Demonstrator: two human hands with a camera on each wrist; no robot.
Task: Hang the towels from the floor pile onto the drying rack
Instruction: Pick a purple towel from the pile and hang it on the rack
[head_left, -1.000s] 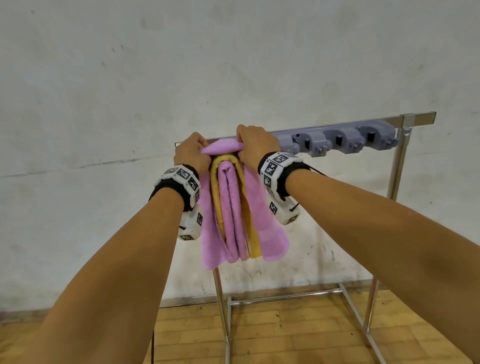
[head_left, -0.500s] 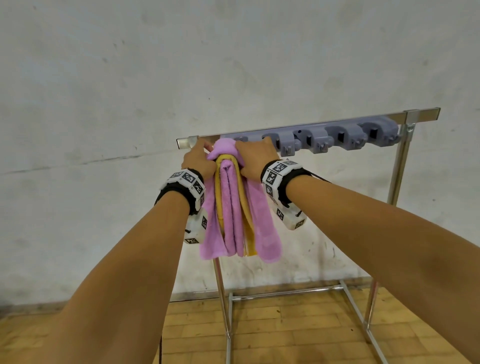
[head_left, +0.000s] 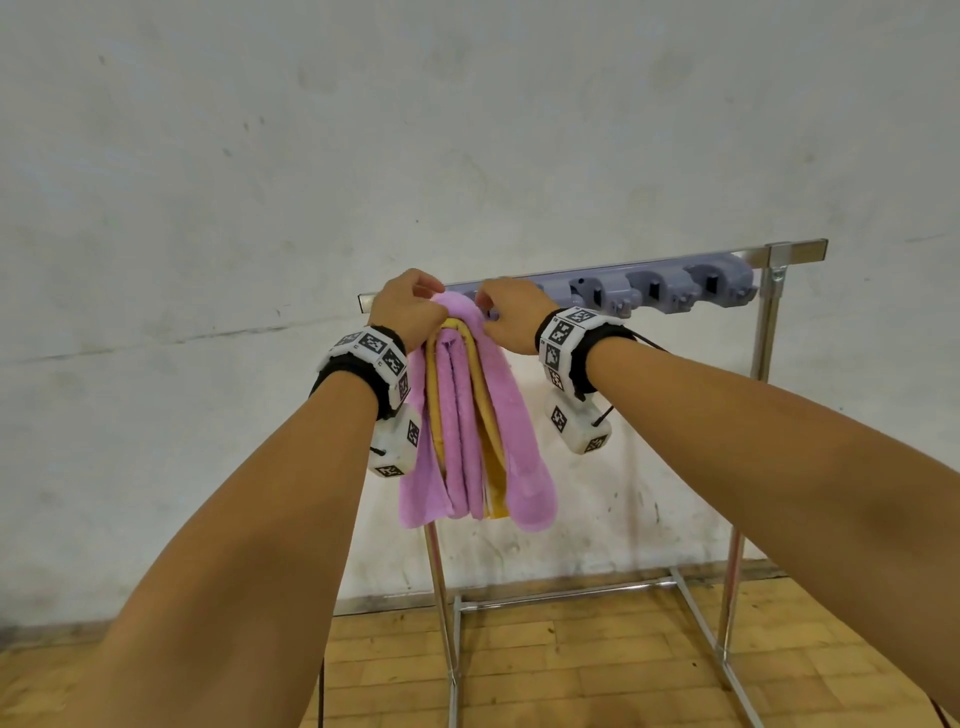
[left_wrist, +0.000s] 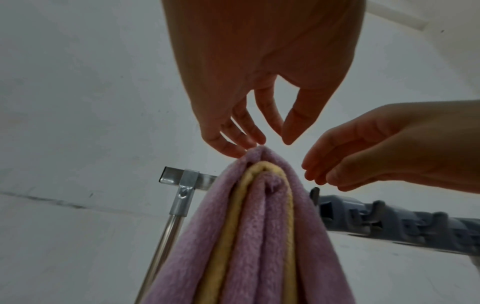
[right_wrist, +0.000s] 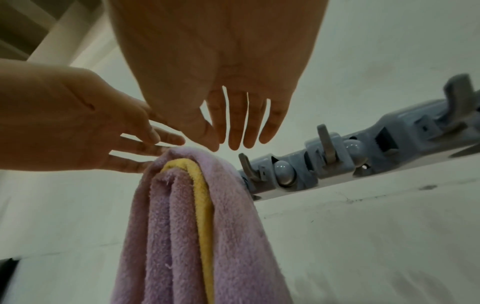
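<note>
A pink towel with a yellow edge hangs folded from the left end of the grey hook strip on the metal drying rack. My left hand is at the towel's top on its left side. In the left wrist view its fingers are loose and just touch the top fold of the towel. My right hand hovers at the top on the right side. In the right wrist view its fingers are straight, above the towel, and hold nothing.
Several empty grey hooks run along the strip to the right of the towel. The rack stands close to a white wall. Its metal legs and base bars rest on a wooden floor.
Both hands gripped the towel's top fold before; now their fingers have loosened and the towel hangs by itself. The right hand has drawn slightly to the right.
</note>
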